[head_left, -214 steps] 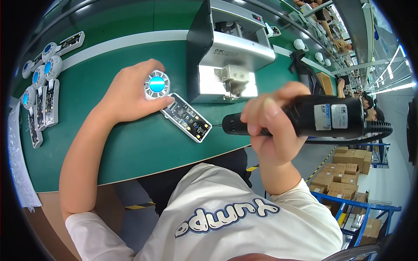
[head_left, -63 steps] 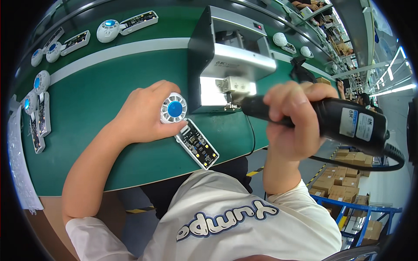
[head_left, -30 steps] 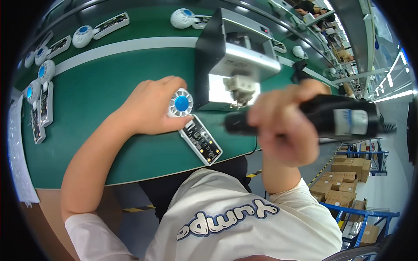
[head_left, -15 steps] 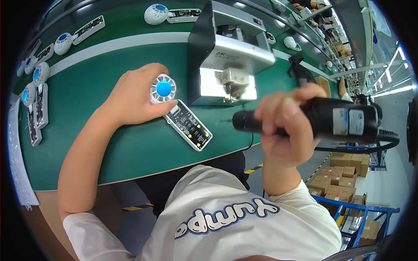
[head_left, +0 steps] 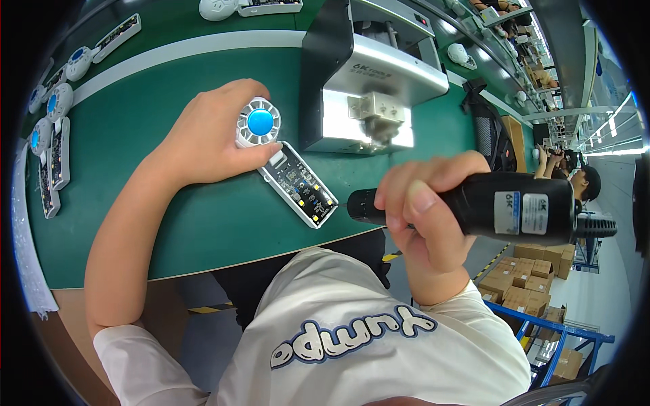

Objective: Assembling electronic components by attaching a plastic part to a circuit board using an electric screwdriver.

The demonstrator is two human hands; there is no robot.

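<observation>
My left hand [head_left: 213, 135] is closed around a white device, gripping its round head with a blue centre [head_left: 260, 122]. The device's long white body lies open on the green mat, showing a black circuit board [head_left: 305, 189] with small yellow parts. In my right hand [head_left: 433, 210] is a black electric screwdriver [head_left: 521, 206], fingers wrapped round its barrel. Its tip points left, close to the near right end of the circuit board. Whether the bit touches the board I cannot tell.
A silver and black screw feeder [head_left: 379, 81] stands beyond the device. Similar white devices [head_left: 59, 101] sit along the left and far side. A black mesh object [head_left: 493, 139] is right of the feeder. Cardboard boxes [head_left: 521, 291] and other people [head_left: 588, 183] show at the right.
My right hand has brought the screwdriver left and down, nearer the circuit board. My left hand keeps its hold on the device. The whole view has shifted slightly.
</observation>
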